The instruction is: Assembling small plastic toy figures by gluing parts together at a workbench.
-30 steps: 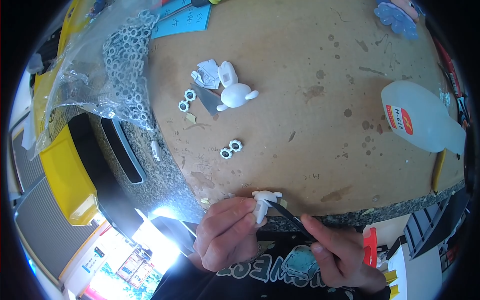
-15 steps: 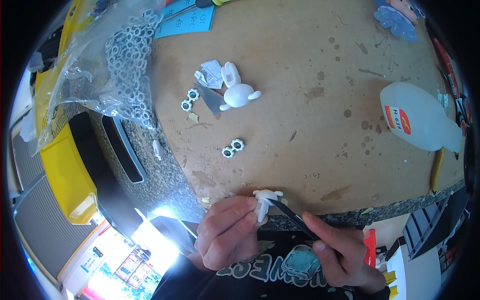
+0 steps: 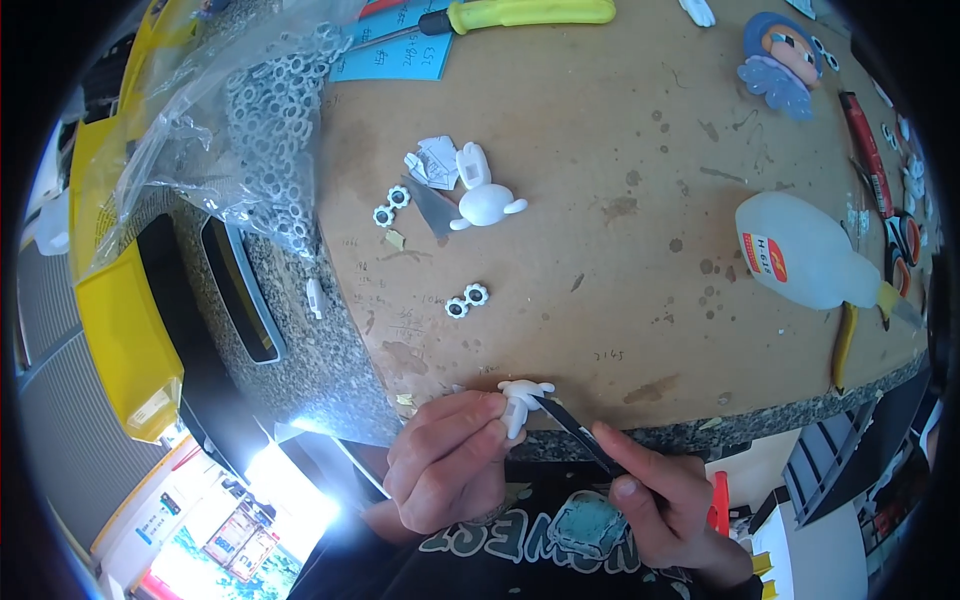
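Near the table's front edge, my left hand [image 3: 447, 462] pinches a small white rabbit figure [image 3: 518, 408] between thumb and fingers. My right hand [image 3: 662, 500] is closed on slim black tweezers [image 3: 585, 437], whose tip touches the figure or lies right against its right side. What the tip does there is too small to make out. Beyond my hands lies a pair of white flower-shaped glasses [image 3: 466, 300] with dark centres. Farther off is another white rabbit figure [image 3: 487, 204], beside a second pair of flower glasses [image 3: 391, 206] and a grey triangular piece [image 3: 430, 208].
A clear bag [image 3: 275, 150] of many pale flower-shaped frames lies at the left. A yellow-handled screwdriver [image 3: 530, 12] rests on blue paper [image 3: 395, 55] at the back. To the right are a translucent bottle [image 3: 800, 250], scissors [image 3: 903, 240] and a doll-like figure [image 3: 782, 65].
The view has shifted slightly, showing more of the screwdriver and the right side. Both hands keep their grips, with the tweezers still at the rabbit figure.
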Available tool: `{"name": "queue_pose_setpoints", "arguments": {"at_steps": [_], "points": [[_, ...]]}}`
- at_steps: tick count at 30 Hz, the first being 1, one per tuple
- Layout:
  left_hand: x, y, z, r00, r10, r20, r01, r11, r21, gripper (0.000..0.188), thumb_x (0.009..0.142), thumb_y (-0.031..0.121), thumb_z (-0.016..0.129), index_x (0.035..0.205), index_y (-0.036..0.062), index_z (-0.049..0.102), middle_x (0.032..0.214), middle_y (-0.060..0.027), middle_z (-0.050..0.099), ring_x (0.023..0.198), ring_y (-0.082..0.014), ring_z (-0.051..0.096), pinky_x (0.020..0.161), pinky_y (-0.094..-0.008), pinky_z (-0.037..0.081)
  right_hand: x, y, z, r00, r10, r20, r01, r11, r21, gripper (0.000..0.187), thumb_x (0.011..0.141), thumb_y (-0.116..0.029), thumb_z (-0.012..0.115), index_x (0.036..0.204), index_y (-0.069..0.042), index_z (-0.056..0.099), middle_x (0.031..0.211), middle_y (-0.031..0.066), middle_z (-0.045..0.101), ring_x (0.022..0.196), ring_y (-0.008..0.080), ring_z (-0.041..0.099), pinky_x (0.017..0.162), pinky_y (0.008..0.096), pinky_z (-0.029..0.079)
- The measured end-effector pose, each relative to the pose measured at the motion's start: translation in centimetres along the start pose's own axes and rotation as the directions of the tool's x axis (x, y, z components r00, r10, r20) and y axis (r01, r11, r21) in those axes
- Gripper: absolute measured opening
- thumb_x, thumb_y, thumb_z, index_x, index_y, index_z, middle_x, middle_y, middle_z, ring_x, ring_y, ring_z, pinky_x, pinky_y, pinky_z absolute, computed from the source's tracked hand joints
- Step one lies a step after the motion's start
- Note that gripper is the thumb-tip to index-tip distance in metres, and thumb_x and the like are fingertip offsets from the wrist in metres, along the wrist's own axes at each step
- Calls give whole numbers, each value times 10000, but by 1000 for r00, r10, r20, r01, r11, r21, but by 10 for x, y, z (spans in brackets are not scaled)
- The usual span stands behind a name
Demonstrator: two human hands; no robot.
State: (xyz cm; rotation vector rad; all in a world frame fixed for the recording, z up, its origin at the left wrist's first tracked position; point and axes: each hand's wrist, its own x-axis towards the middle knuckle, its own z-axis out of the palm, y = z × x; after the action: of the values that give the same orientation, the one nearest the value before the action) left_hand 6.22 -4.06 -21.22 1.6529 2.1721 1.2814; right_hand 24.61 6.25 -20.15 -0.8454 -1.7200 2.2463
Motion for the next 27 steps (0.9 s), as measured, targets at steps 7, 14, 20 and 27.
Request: {"name": "queue_pose_setpoints", "arguments": {"at_steps": [7,14,20,27], "points": [[2,2,-2,1000,1,18,-1,1000,1,220,758,-75,686,913,-28,538,883,-193,602,728,-281,651,607,-324,546,1,-1,8,998,-51,-45,46,994,-101,396,870,2,504,1261,64,514,579,61,522,463,94,451,475,223,364],[3,-1,-3,1000,19,0,-19,1000,-13,230,753,-74,693,924,-39,543,866,-210,609,722,-288,653,613,-334,552,-2,-1,4,999,25,-46,-25,1000,3,402,860,14,496,1257,73,513,574,60,523,458,92,458,470,227,372],[4,0,-1,1000,13,-2,-13,999,-38,230,744,-83,694,920,-42,553,858,-217,617,707,-288,655,603,-326,551,0,3,11,985,-153,-83,137,976,-170,398,856,16,497,1245,96,511,584,59,539,462,96,489,480,222,395],[4,0,2,996,-4,-90,-2,998,-70,247,649,-100,740,854,-67,607,824,-180,628,696,-278,664,601,-343,587,1,6,16,972,-221,-78,197,952,-236,406,849,25,495,1245,111,499,593,85,540,456,117,505,465,234,403]]}}
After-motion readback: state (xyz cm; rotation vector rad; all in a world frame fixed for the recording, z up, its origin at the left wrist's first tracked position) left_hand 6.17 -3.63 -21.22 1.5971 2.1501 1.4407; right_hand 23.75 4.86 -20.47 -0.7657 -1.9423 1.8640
